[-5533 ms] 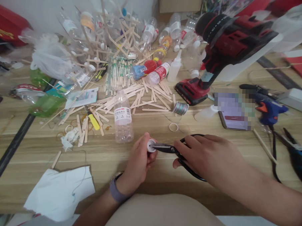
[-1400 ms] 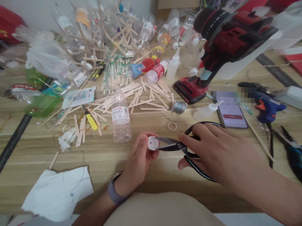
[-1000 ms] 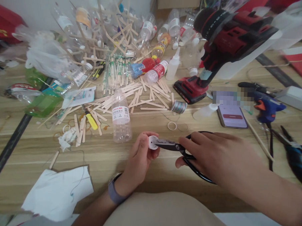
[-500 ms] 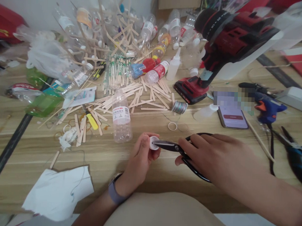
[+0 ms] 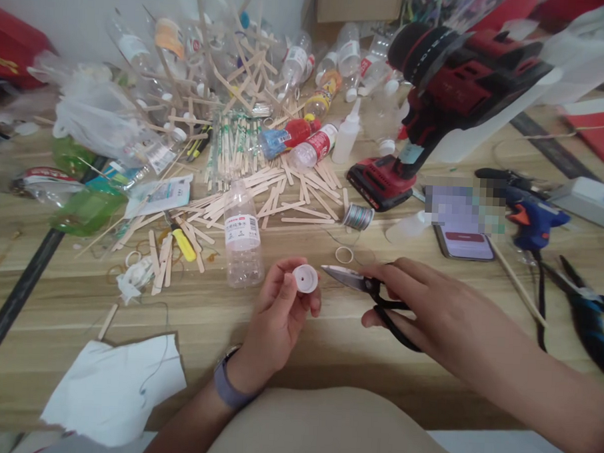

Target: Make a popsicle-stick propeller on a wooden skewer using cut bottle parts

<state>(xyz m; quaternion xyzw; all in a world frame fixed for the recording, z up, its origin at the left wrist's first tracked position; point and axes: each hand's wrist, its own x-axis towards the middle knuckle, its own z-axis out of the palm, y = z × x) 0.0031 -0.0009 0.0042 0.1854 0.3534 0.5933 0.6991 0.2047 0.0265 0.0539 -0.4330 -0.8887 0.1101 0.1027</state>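
Note:
Between the thumb and fingers of my left hand point(image 5: 283, 306) is a white bottle cap point(image 5: 306, 279), its hollow side facing up. A small dark hole shows in the middle of the cap. My right hand point(image 5: 423, 302) grips black-handled scissors point(image 5: 347, 277) by their loops. The scissor blades are together, and their tip points at the cap from the right, a short way off. Just behind my left hand, a clear plastic bottle point(image 5: 244, 241) with a white label stands on the wooden table point(image 5: 216, 356).
A red cordless drill point(image 5: 421, 118) stands at back right. Right of it lie a phone point(image 5: 462, 230), a blue glue gun point(image 5: 530, 220) and pliers point(image 5: 586, 312). Craft sticks point(image 5: 264, 178) and several bottles crowd the back. White paper point(image 5: 119, 385) lies front left; a thread spool point(image 5: 359, 216) sits mid-table.
The scissor tip has come out of the cap and moved back to the right. My left hand has tilted the cap, so its inside and hole now show.

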